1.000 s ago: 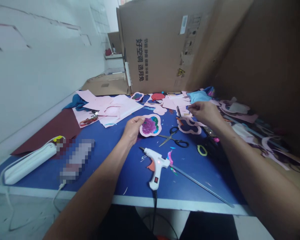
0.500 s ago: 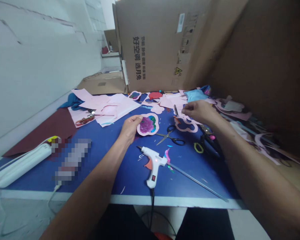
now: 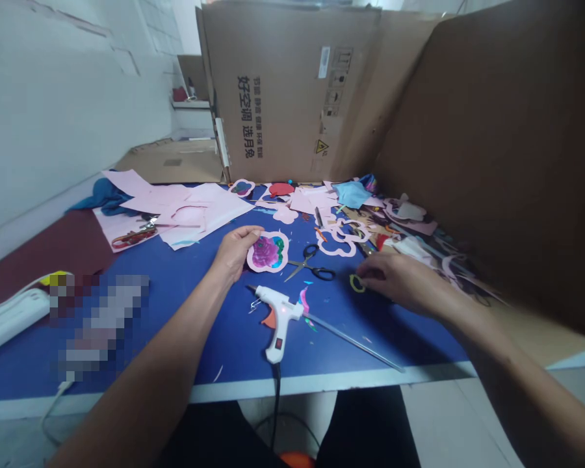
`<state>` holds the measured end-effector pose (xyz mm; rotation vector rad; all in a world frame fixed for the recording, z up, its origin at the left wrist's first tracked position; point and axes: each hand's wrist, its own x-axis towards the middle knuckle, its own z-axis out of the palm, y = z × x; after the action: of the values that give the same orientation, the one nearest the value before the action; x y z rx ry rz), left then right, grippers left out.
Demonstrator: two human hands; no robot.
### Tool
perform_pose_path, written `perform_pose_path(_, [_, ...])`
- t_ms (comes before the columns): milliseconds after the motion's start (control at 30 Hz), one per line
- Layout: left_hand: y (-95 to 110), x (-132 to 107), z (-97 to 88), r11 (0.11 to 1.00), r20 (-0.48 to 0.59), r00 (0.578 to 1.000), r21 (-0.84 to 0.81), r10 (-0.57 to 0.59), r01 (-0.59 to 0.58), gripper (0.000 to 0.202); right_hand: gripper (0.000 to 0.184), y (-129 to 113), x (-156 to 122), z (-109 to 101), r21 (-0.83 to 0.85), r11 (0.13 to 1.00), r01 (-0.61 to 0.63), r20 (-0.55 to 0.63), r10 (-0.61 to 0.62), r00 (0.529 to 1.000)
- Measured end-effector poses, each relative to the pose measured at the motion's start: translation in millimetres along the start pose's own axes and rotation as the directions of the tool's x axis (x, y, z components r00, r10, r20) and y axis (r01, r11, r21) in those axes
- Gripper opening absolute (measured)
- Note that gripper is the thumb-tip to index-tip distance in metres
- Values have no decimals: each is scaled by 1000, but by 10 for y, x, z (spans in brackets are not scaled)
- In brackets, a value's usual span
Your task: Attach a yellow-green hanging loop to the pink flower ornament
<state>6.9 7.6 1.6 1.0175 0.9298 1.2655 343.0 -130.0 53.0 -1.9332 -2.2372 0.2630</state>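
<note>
My left hand [image 3: 238, 252] pinches the left edge of a scalloped pink cutout [image 3: 267, 252], which bears a purple rose with green and blue leaves. Farther right, the fingertips of my right hand [image 3: 392, 278] close on the edge of a small yellow-green ring [image 3: 353, 284], low over the tabletop. Between the hands lie scissors [image 3: 308, 262] with black handles, blades parted. A white glue gun [image 3: 277, 312] rests on its side nearer me, with a long clear glue stick [image 3: 355, 343] sticking out of its back.
Pink paper sheets [image 3: 209, 205] and scraps cover the back of the blue table [image 3: 175, 325]. Pink scalloped frames [image 3: 338, 244] lie beyond the scissors. Cardboard [image 3: 292, 97] walls the back and right. A white power strip [image 3: 14, 318] is at the left.
My right hand has come down and nearer me, from above the pink frames to the yellow-green ring. My left hand still holds the rose cutout. The whole view has shifted slightly.
</note>
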Motion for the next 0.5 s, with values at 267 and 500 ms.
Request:
perform_pose_path(267, [-14, 3, -12, 1000, 4, 1000, 13, -5, 5, 39, 23, 111, -289, 261, 39, 986, 161, -35, -160, 986])
perform_pose_path(500, [-22, 4, -53, 996, -28, 1000, 93, -8, 11, 46, 30, 3, -254, 239, 316, 941, 123, -90, -99, 991])
